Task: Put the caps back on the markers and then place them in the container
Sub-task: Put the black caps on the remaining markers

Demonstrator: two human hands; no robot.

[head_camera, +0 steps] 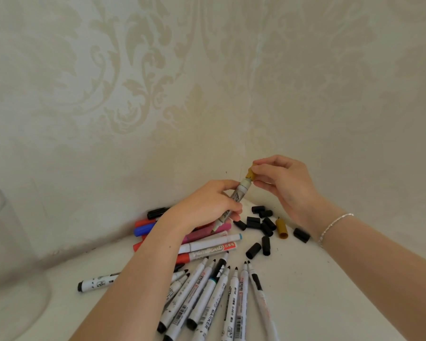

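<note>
At centre frame the left hand [207,205] grips a grey marker [234,201] upright while the right hand [282,185] pinches a gold cap [250,174] onto its tip.

"WHITEBOARD" in white letters on the red-banded marker [207,252], seen upside down; "MARKER" along the barrel of a white marker [210,313] nearer the camera than that one; other barrel print too small to read.

A gray marker [234,200] stands tilted mid-frame, a gold cap [250,174] at its tip. Uncapped white markers [214,299] fan out below. Black caps [261,230] lie scattered at right.
</note>
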